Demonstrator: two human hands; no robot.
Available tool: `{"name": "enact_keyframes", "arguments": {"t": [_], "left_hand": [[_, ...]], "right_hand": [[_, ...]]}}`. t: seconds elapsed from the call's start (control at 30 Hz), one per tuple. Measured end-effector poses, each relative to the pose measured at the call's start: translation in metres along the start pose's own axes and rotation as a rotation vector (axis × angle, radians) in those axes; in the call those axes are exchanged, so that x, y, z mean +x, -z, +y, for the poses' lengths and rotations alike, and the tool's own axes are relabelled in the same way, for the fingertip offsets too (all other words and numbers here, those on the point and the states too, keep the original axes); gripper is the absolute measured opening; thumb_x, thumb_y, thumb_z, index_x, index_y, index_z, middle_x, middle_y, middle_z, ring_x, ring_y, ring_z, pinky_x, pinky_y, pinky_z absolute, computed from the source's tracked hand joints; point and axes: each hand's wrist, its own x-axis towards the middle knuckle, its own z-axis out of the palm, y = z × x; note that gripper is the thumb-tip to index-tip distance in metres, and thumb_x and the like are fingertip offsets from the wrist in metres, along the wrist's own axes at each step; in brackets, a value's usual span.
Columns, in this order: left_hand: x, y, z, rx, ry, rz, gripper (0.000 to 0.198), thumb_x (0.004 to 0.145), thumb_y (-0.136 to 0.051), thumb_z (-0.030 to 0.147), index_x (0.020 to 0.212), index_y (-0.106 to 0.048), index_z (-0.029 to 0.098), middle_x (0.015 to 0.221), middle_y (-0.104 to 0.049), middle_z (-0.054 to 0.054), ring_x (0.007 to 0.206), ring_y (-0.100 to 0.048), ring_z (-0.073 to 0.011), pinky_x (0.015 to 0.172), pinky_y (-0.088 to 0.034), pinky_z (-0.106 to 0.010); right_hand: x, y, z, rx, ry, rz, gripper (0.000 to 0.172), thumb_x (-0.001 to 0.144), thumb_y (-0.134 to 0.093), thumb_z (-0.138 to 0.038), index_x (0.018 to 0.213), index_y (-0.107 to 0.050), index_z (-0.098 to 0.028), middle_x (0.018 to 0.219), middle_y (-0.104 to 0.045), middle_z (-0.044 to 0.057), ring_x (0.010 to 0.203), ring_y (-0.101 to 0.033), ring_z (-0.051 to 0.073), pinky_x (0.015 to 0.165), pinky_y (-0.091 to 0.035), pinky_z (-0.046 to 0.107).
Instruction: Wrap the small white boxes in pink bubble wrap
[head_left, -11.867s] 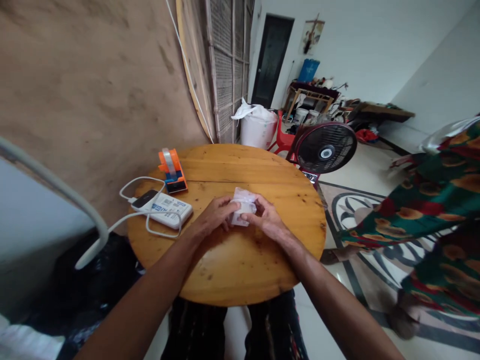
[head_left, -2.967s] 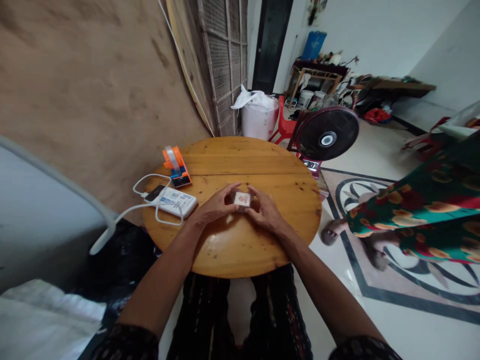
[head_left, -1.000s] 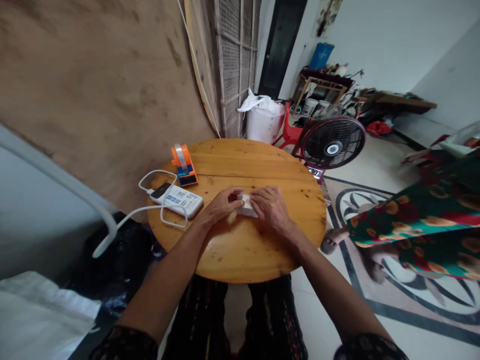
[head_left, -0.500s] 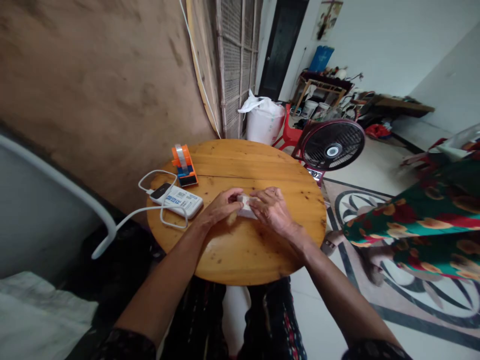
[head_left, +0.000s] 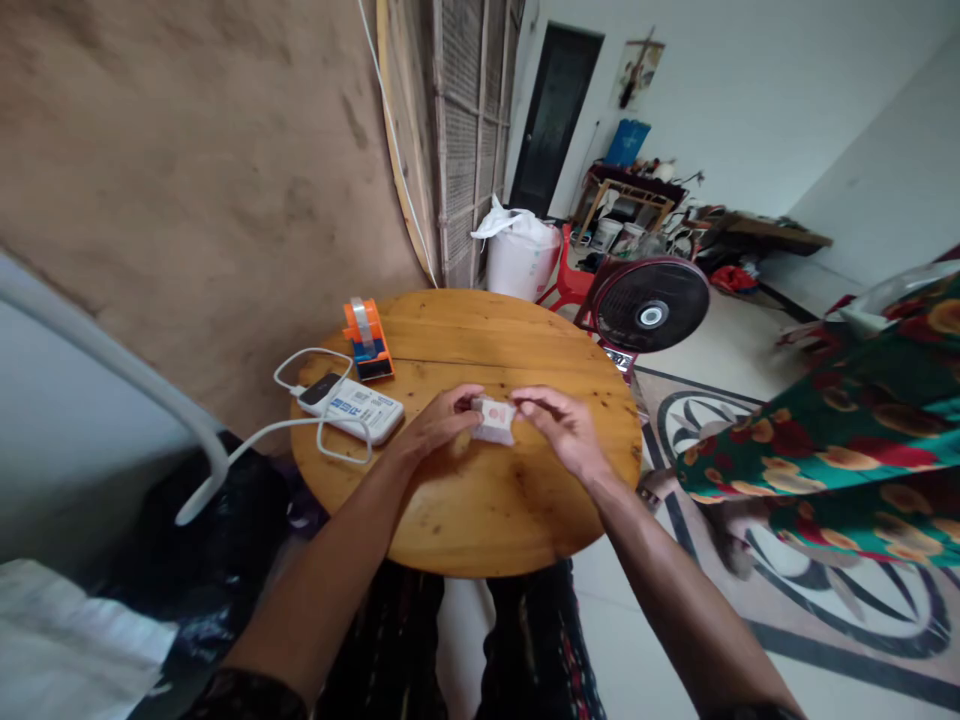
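A small white box (head_left: 495,422) with a reddish print on its top lies on the round wooden table (head_left: 465,520). My left hand (head_left: 446,420) is closed around its left end, thumb on the near side. At the box's right end, my right hand (head_left: 562,425) has thumb and forefinger pinched together at the upper right corner. What lies between those two fingertips is too small to make out. Most of the box's top and front face shows between the hands.
An orange tape dispenser (head_left: 367,340) and a white power bank (head_left: 364,412) with a looped white cable stand on the table's left. Beyond the table are a fan (head_left: 651,310), a red chair (head_left: 568,275) and a white sack (head_left: 521,255). A person in green floral trousers (head_left: 840,430) is at the right.
My right hand has drawn back to the right off the top of the box, uncovering its printed face. My left hand stays on the left end. The camera view has shifted slightly.
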Motion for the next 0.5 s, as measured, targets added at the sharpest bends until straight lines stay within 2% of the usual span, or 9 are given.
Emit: {"name": "enact_keyframes", "arguments": {"t": [0.07,0.13,0.17,0.23,0.27,0.3,0.4,0.5], "left_hand": [[0.000,0.000,0.001,-0.008,0.005,-0.008,0.058,0.066,-0.068,0.031,0.120,-0.059,0.012,0.113,-0.067,-0.013,0.105,-0.062,-0.0264,0.094,-0.047,-0.041],[-0.001,0.000,0.003,-0.004,0.017,-0.007,0.057,0.067,-0.068,0.030,0.120,-0.059,0.013,0.114,-0.066,-0.013,0.106,-0.062,-0.0265,0.095,-0.047,-0.041],[-0.002,0.000,0.004,-0.003,0.024,-0.005,0.056,0.067,-0.068,0.030,0.120,-0.058,0.014,0.114,-0.067,-0.012,0.106,-0.062,-0.0263,0.095,-0.046,-0.041],[-0.003,0.000,0.008,-0.007,0.038,-0.014,0.056,0.068,-0.068,0.030,0.121,-0.058,0.014,0.112,-0.067,-0.011,0.105,-0.062,-0.0261,0.095,-0.046,-0.040],[-0.004,0.000,0.009,-0.009,0.042,-0.022,0.055,0.068,-0.067,0.030,0.121,-0.058,0.014,0.111,-0.068,-0.010,0.105,-0.062,-0.0261,0.095,-0.046,-0.040],[-0.004,0.000,0.010,-0.011,0.043,-0.030,0.055,0.069,-0.067,0.031,0.121,-0.058,0.014,0.111,-0.068,-0.010,0.105,-0.062,-0.0260,0.095,-0.047,-0.040],[-0.003,0.000,0.007,-0.010,0.032,-0.030,0.055,0.069,-0.068,0.032,0.121,-0.058,0.016,0.112,-0.067,-0.010,0.105,-0.062,-0.0252,0.095,-0.047,-0.039],[0.001,0.001,-0.003,0.015,0.015,-0.014,0.057,0.068,-0.069,0.033,0.121,-0.058,0.016,0.113,-0.067,-0.011,0.103,-0.063,-0.0243,0.094,-0.048,-0.038]], "right_hand": [[-0.003,0.015,-0.043,0.260,0.002,0.044,0.028,0.091,-0.058,-0.043,0.116,-0.063,-0.030,0.075,-0.067,-0.002,0.054,-0.059,0.012,0.062,-0.052,0.032],[-0.004,0.032,-0.087,0.347,0.071,0.084,0.037,0.089,-0.060,-0.049,0.123,-0.059,-0.036,0.062,-0.060,-0.006,0.045,-0.053,0.011,0.061,-0.053,0.033],[-0.004,0.040,-0.104,0.353,0.108,0.039,0.036,0.088,-0.061,-0.051,0.121,-0.061,-0.037,0.058,-0.058,-0.007,0.043,-0.052,0.011,0.060,-0.053,0.033],[-0.001,0.049,-0.118,0.287,0.150,-0.183,0.028,0.087,-0.062,-0.050,0.110,-0.069,-0.035,0.057,-0.060,-0.005,0.045,-0.055,0.012,0.059,-0.053,0.033],[0.001,0.051,-0.114,0.210,0.164,-0.271,0.027,0.086,-0.064,-0.050,0.104,-0.072,-0.032,0.062,-0.064,-0.002,0.049,-0.058,0.013,0.060,-0.053,0.033],[0.003,0.049,-0.102,0.108,0.159,-0.297,0.024,0.086,-0.064,-0.046,0.101,-0.073,-0.029,0.070,-0.069,0.000,0.056,-0.062,0.014,0.062,-0.053,0.033],[0.007,0.034,-0.038,-0.242,0.100,-0.229,0.017,0.090,-0.058,-0.028,0.095,-0.074,-0.024,0.085,-0.072,0.003,0.075,-0.067,0.016,0.071,-0.052,0.030],[0.005,0.017,0.023,-0.468,0.095,-0.314,0.021,0.090,-0.055,-0.018,0.098,-0.073,-0.023,0.092,-0.072,0.004,0.082,-0.068,0.017,0.075,-0.050,0.030]]}}
